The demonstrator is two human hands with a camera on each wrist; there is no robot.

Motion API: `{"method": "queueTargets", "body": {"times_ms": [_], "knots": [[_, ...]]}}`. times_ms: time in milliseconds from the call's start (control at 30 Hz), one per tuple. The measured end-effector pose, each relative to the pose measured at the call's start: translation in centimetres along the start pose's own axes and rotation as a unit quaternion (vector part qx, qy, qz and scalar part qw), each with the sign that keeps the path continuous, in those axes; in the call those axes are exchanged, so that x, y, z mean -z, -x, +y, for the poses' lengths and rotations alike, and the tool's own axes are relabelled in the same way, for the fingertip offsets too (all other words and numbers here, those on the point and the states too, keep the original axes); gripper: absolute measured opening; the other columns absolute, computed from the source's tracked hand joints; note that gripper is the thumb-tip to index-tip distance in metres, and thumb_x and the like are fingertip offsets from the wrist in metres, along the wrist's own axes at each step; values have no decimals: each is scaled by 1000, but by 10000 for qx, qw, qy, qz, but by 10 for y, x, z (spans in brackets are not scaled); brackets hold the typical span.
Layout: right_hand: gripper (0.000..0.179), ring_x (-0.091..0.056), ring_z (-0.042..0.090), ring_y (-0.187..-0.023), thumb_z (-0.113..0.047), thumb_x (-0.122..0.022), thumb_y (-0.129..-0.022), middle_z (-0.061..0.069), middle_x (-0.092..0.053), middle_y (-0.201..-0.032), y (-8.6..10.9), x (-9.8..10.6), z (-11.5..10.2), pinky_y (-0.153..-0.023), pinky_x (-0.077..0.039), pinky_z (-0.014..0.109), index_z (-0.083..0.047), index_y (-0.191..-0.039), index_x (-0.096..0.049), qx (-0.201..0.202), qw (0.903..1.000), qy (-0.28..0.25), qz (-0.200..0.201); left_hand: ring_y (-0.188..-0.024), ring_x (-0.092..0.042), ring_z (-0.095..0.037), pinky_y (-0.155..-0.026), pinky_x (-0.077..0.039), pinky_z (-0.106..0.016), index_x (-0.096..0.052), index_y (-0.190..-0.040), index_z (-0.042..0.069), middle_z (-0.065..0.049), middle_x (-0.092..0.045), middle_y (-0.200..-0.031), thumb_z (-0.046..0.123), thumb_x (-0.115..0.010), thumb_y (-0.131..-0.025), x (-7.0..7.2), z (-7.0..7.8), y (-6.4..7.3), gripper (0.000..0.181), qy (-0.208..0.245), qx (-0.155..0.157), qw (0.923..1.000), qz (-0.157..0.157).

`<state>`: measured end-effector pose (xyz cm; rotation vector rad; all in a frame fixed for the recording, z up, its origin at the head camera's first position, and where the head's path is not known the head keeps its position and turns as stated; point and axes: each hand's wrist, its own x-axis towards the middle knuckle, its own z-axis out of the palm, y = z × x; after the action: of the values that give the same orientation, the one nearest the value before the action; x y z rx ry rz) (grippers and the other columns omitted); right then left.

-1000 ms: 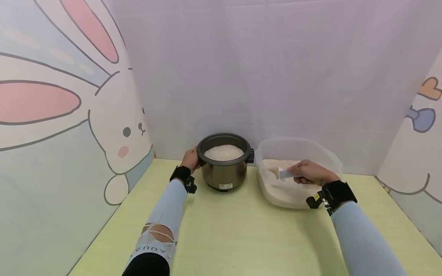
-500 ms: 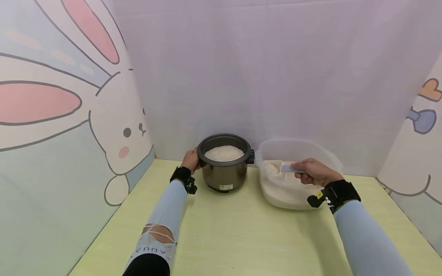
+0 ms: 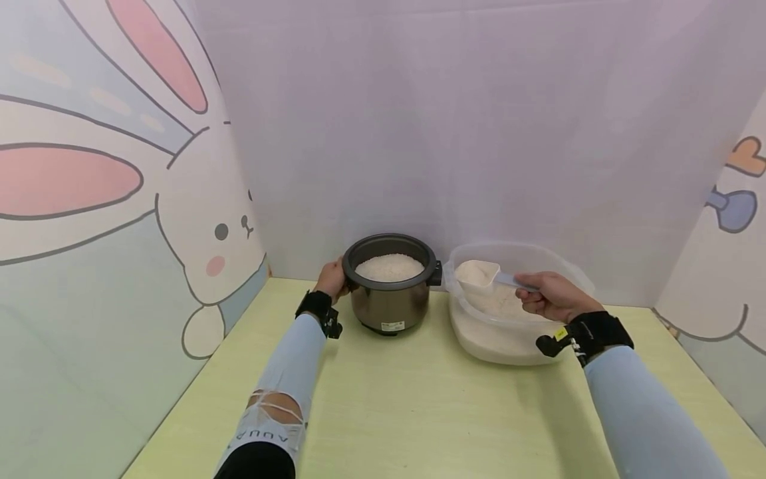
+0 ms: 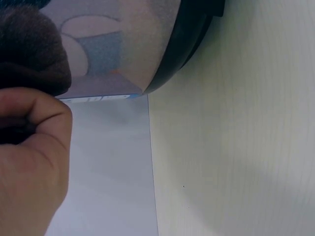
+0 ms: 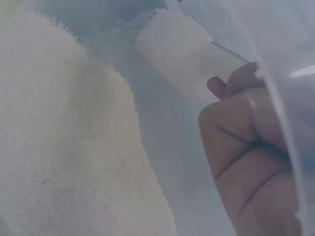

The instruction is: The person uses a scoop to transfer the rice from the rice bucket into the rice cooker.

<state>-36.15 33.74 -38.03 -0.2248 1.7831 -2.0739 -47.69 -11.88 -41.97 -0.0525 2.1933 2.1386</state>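
A brown rice cooker (image 3: 389, 307), lidless and well filled with white rice (image 3: 389, 267), stands on the table. My left hand (image 3: 331, 279) grips the handle on its left side; in the left wrist view the curled fingers (image 4: 39, 118) show at the dark handle. My right hand (image 3: 553, 296) holds a white scoop (image 3: 479, 286) by its pale handle. The scoop is heaped with rice and is level over the left part of a translucent plastic bin (image 3: 497, 346). More rice (image 5: 74, 137) lies in the bin, seen through its wall in the right wrist view.
The pale yellow-green table (image 3: 407, 412) ends at a lilac cloth backdrop (image 3: 449, 120) close behind the cooker and bin. A side panel with a rabbit drawing (image 3: 203, 253) borders the left, another printed panel (image 3: 712, 266) the right. The cooker's right handle (image 3: 435, 273) nearly reaches the bin.
The right hand has drawn the scoop up out of the rice in the bin; it now carries a heap and sits higher. The left hand stays at the cooker.
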Motion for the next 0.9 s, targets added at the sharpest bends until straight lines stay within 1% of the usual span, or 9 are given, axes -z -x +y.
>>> {"method": "queueTargets", "body": {"times_ms": [67,167,300,433,567,733,900], "knots": [[28,-23,12,-59,-21,-38,-114,1,-47,-77,1,1,-1,-59,-24,29,3,-129,-37,46,9998,-200,39,-47,-47,-12,-46,-41,-25,-54,-92,6,-1,-51,-58,40,-35,-113,0,-4,-6,44,11,41,10000,0],[28,-24,11,-59,-20,-36,-114,2,-47,-78,2,3,-2,-59,-23,28,3,-131,-34,144,9984,-545,27,-47,-46,-12,-46,-40,-26,-53,-93,6,-1,-48,-57,40,-34,-113,0,-6,-9,43,11,64,10000,-8],[31,-22,12,-62,-21,-34,-115,2,-45,-79,5,3,-5,-59,-23,28,2,-133,-26,298,9959,-858,8,-46,-44,-12,-45,-39,-25,-53,-93,6,0,-44,-57,38,-35,-113,-1,-6,-10,42,12,75,10000,27],[34,-20,12,-65,-21,-33,-114,2,-45,-82,8,1,-8,-61,-23,28,1,-136,-20,490,9930,-1070,52,-47,-43,-11,-46,-38,-25,-51,-90,8,2,-42,-57,40,-36,-113,-1,-5,-7,42,73,28,10000,3],[32,-20,12,-66,-21,-33,-114,2,-45,-83,9,-2,-12,-61,-23,28,0,-134,-19,688,9901,-1226,33,-48,-42,-11,-47,-38,-24,-49,-89,9,3,-41,-57,41,-36,-113,-2,-4,-5,42,75,6,10000,-15],[25,-21,12,-66,-21,-34,-114,3,-44,-83,6,-12,-22,-61,-22,27,-4,-130,-24,820,9873,-1362,70,-49,-42,-11,-47,-38,-24,-50,-91,9,3,-41,-58,39,-35,-113,-1,-2,-4,41,27,17,10000,22],[26,-20,12,-67,-24,-37,-113,3,-43,-84,1,-28,-33,-62,-22,28,-7,-128,-24,816,9845,-1536,203,-48,-41,-11,-47,-37,-25,-49,-90,9,3,-40,-57,39,-35,-113,0,-3,-5,41,45,25,10000,26]]}}
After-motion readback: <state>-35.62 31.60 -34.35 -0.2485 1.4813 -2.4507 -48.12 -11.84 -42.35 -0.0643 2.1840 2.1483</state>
